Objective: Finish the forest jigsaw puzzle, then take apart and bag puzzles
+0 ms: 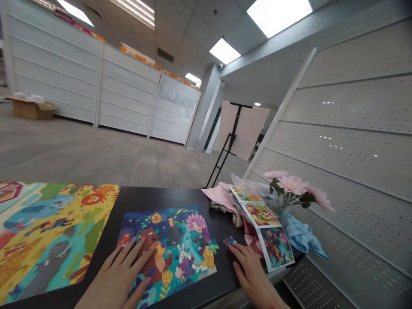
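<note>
Right hand (254, 272) low at the edge of the black tabletop (154, 198), fingertips (234, 252) on a small blue-and-red jigsaw piece (229, 242); pinched or only touched, hard to tell from this view. Piece just right of the jigsaw puzzle (193, 227), its long axis and pointing direction too small to make out. Left hand (119, 274) open, fingers spread flat across the near part of the puzzle. Puzzle's long side running roughly left to right, slanted in view, with one dark gap (173, 237) near the top middle.

Left of the puzzle, touching its side of the tabletop, a large printed animal mat (54, 231). Right of the puzzle, a long printed leaflet (265, 227) lying slantwise, pink artificial flowers (291, 184) and a blue cloth (301, 236) beyond it. Far past the puzzle, a black easel (228, 141) holding a pale board.
</note>
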The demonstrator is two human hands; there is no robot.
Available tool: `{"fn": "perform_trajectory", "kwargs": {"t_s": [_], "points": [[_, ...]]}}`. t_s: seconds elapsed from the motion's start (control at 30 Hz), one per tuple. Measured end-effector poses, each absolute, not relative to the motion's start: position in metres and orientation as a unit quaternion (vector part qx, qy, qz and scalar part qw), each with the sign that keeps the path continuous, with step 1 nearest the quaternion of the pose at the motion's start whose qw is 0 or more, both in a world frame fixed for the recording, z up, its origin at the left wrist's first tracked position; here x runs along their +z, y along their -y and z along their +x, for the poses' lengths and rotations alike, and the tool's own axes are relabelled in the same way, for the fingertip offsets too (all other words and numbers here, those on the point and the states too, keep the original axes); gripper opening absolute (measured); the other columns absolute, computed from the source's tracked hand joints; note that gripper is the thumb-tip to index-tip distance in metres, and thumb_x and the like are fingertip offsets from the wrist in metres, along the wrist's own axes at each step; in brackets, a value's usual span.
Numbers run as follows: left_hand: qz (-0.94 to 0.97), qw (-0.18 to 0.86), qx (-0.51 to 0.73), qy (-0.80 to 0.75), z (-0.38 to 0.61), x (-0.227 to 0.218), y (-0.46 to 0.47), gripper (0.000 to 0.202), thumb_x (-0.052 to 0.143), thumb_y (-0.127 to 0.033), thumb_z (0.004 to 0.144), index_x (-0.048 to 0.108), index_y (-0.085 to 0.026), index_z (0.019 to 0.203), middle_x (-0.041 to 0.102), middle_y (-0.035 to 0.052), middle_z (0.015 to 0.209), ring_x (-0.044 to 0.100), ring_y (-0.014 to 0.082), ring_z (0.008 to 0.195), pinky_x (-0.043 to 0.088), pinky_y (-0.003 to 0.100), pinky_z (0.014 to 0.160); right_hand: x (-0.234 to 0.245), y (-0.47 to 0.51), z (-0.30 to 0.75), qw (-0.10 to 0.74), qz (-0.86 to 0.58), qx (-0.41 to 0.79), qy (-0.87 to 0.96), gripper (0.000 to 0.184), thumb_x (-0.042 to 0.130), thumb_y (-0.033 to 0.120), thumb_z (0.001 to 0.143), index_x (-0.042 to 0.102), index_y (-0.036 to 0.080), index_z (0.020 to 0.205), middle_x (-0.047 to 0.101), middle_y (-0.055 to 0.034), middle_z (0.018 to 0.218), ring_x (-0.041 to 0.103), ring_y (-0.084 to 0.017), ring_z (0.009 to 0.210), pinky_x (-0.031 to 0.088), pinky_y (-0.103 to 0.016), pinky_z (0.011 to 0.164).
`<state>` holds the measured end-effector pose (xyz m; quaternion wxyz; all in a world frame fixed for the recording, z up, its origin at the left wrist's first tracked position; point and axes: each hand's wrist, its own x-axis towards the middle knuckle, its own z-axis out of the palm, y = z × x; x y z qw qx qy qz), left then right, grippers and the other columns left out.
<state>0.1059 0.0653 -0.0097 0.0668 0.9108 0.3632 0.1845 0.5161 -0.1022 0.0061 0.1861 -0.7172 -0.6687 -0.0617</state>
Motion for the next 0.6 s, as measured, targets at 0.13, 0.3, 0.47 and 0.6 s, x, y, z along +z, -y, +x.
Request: {"fn": "perform_trajectory", "kwargs": {"t_s": [0.13, 0.3, 0.47, 0.6], "points": [[0.911, 0.058, 0.192, -0.361, 0.105, -0.012, -0.066, 0.053, 0.050, -0.060, 0.095, 0.049, -0.041, 0.144, 0.045, 0.0011, 0.156, 0.046, 0.0305, 0.142, 0.036, 0.049, 0.117, 0.012, 0.119, 0.510, 0.193, -0.726, -0.064, 0.657, 0.058, 0.054, 0.036, 0.094, 0.044, 0.033, 0.150, 0.047, -0.0087, 0.154, 0.043, -0.032, 0.142, 0.040, -0.055, 0.115], [0.912, 0.049, 0.183, -0.365, 0.102, -0.006, -0.063, 0.051, 0.046, -0.061, 0.097, 0.047, -0.044, 0.145, 0.043, -0.0023, 0.157, 0.044, 0.0287, 0.143, 0.035, 0.049, 0.118, 0.017, 0.137, 0.508, 0.194, -0.699, -0.053, 0.686, 0.049, 0.057, 0.036, 0.094, 0.053, 0.037, 0.143, 0.058, -0.0099, 0.142, 0.054, -0.032, 0.132, 0.048, -0.054, 0.107], [0.910, 0.053, 0.163, -0.377, 0.104, 0.007, -0.057, 0.050, 0.047, -0.054, 0.098, 0.048, -0.039, 0.145, 0.041, 0.0002, 0.158, 0.040, 0.0293, 0.146, 0.034, 0.050, 0.119, 0.012, 0.149, 0.491, 0.222, -0.662, -0.074, 0.712, 0.047, 0.060, 0.022, 0.091, 0.059, 0.036, 0.137, 0.065, -0.0105, 0.118, 0.065, -0.028, 0.106, 0.057, -0.045, 0.088], [0.908, 0.062, 0.145, -0.388, 0.105, 0.019, -0.052, 0.051, 0.049, -0.052, 0.097, 0.051, -0.034, 0.145, 0.041, 0.0039, 0.158, 0.041, 0.0297, 0.145, 0.033, 0.051, 0.119, 0.004, 0.147, 0.481, 0.290, -0.635, -0.086, 0.711, 0.030, 0.053, 0.017, 0.096, 0.068, 0.031, 0.118, 0.068, -0.0078, 0.103, 0.066, -0.024, 0.094, 0.057, -0.039, 0.081]]}}
